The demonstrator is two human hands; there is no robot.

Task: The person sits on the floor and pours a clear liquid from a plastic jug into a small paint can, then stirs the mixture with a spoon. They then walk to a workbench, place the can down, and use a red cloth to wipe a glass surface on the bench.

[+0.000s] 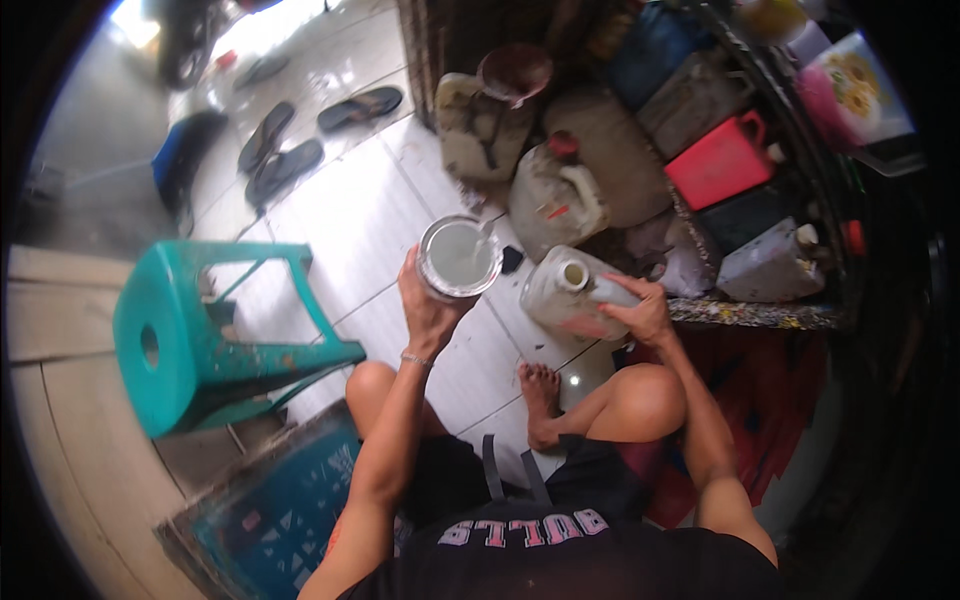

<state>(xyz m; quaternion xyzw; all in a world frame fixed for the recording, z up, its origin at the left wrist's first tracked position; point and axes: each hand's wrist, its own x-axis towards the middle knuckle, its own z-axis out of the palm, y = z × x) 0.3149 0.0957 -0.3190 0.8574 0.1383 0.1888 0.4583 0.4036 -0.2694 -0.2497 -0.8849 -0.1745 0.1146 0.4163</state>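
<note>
Hands well apart: the left hand [430, 318] is wrapped around a round, silvery-rimmed open tin [450, 293], pale grey inside, above white floor tiles [355, 225]; the right hand [648, 314] clasps a cloudy, grimy, uncapped jug [545, 298], faintly reddish low down, near the bare foot [540, 400].

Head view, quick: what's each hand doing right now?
Left hand: closed around a round tin.
Right hand: closed on a pale, uncapped jug.
</note>
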